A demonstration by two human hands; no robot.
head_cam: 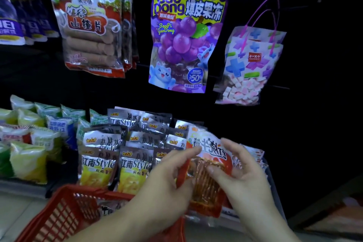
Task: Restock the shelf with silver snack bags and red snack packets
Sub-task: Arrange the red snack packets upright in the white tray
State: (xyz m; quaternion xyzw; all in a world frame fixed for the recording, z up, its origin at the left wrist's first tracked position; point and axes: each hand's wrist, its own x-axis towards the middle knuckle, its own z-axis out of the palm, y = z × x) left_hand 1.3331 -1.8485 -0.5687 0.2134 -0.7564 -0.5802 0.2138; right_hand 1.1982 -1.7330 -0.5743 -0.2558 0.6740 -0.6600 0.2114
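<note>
the left hand point(169, 179) curls its fingers round the left edge of a red snack packet point(206, 188). the right hand point(243, 173) grips the same packet from the other side, thumb laid on its clear front and fingers reaching up behind its white printed top. between the two hands the packet stands nearly upright, leaning a little, over the right part of the lower shelf point(19, 188). just behind the right hand, more red packets point(255, 155) stand in a tight row, only their edges showing. directly left of the held packet, silver snack bags point(135, 139) lie in overlapping rows on the shelf, the front ones showing yellow lower halves. further left sit green and yellow packets point(29, 143). below the left forearm is a red basket point(64, 216), with at least one silver bag lying inside it. on the dark wall above hang a purple grape jelly bag point(186, 39), a marshmallow bag point(251, 65) with pink handles to its right, a bunch of hawthorn slice bags point(88, 25) to its left, and dark purple bags point(11, 15) at the far left.
</note>
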